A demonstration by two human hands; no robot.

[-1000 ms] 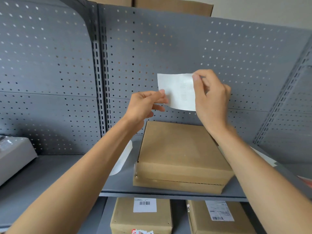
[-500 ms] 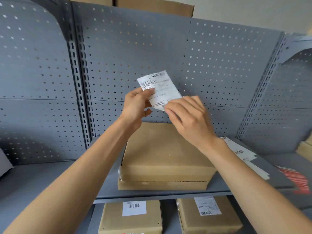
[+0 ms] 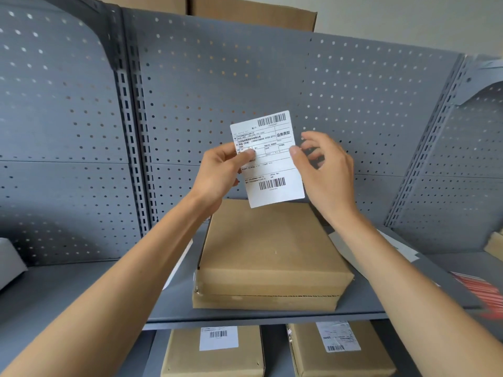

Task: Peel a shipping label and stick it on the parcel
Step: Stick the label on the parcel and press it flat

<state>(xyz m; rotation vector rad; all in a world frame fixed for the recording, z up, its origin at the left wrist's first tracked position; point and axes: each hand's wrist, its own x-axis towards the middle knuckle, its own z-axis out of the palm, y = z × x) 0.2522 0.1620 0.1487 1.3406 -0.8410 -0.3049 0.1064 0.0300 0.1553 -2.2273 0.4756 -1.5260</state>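
A white shipping label [image 3: 269, 161] with two barcodes is held upright in the air, printed side toward me, above the far edge of a plain brown cardboard parcel [image 3: 268, 248]. My left hand [image 3: 220, 172] pinches the label's left edge between thumb and fingers. My right hand [image 3: 324, 172] touches the label's right edge with its thumb, the other fingers spread behind it. The parcel lies flat on the grey shelf [image 3: 81, 284] and its top bears no label.
A grey perforated back panel [image 3: 217, 77] stands behind. Loose label sheets [image 3: 402, 248] lie right of the parcel, red-striped paper [image 3: 479, 292] further right, and a grey device [image 3: 8, 262] at far left. Two labelled boxes [image 3: 215, 352] [image 3: 340, 349] sit on the shelf below.
The label turned from blank side to printed side facing me and now stands upright. My right hand moved from the label's lower corner to its right edge.
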